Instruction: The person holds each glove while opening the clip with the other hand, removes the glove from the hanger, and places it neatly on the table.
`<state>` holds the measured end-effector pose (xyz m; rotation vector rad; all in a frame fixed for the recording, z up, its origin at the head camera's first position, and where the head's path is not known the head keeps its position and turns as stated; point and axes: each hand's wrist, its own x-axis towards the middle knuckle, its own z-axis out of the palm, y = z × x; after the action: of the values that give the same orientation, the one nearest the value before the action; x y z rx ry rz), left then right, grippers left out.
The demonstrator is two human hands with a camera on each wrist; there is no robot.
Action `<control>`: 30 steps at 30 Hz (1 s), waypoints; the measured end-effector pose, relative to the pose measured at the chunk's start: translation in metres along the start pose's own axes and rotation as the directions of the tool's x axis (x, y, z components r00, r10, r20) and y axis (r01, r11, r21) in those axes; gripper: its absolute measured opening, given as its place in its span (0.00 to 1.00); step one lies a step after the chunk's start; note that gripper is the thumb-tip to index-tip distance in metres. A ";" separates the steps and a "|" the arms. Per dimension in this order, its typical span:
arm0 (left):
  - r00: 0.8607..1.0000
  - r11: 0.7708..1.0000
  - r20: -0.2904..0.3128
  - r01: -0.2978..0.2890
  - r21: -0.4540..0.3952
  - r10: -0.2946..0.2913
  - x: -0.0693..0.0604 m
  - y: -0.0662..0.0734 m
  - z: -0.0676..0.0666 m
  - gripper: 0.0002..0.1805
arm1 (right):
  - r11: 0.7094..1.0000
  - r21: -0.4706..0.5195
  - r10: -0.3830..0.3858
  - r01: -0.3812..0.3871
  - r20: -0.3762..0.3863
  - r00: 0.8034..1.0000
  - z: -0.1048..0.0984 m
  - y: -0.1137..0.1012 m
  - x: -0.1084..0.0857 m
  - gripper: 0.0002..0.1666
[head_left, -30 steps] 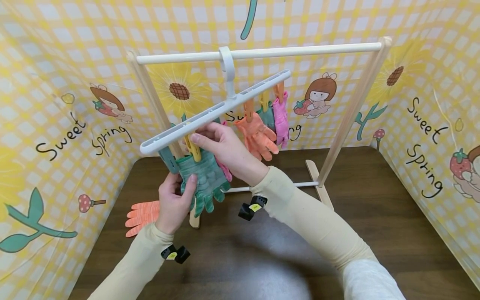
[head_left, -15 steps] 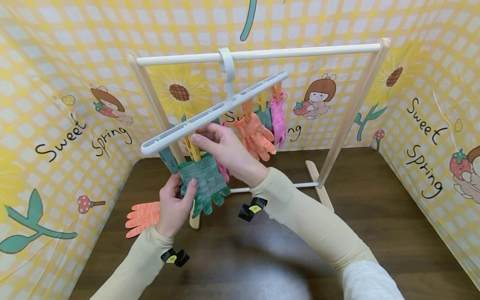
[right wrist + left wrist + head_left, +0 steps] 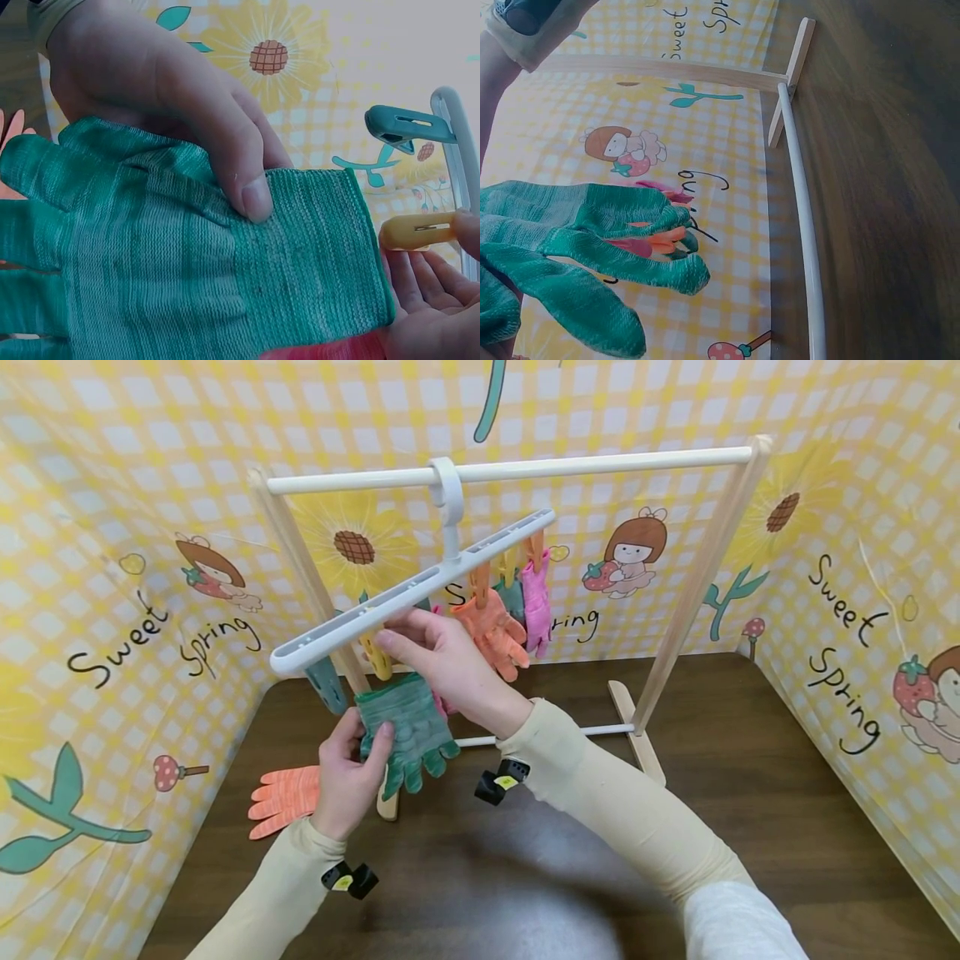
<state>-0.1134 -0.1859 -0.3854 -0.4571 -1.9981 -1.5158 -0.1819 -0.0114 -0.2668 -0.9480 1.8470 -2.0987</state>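
My left hand (image 3: 355,774) pinches a green knitted glove (image 3: 408,727) between thumb and fingers. Fingers of that glove (image 3: 592,247) fill the lower left of the left wrist view. In the right wrist view the glove's cuff lies just beside the tip of a yellow clothespin (image 3: 416,232), not clamped in it. My right hand (image 3: 457,664) pinches this clothespin at its upper end, under a grey-white hanger (image 3: 360,618). A teal clothespin (image 3: 327,685) hangs beside it at the hanger's left end, holding nothing.
The tilted hanger hooks over a white rail (image 3: 600,464) on a wooden stand. An orange glove (image 3: 491,631), a pink glove (image 3: 536,606) and another green glove hang from its right half. A second orange glove (image 3: 285,800) lies on the brown table (image 3: 480,877).
The green glove's cuff has come away from the yellow clothespin and sits slightly lower, held by my left hand. The hanger and its hanging gloves have shifted a little left.
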 end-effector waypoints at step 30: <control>1.000 1.000 0.009 -0.016 0.013 0.016 -0.006 -0.006 -0.003 0.13 | 0.997 -0.014 -0.079 0.080 0.060 0.995 -0.013 0.011 -0.010 0.22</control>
<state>-0.1121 -0.1904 -0.3932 -0.4735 -2.0059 -1.4924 -0.1845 0.0023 -0.2807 -1.0927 1.8294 -2.0792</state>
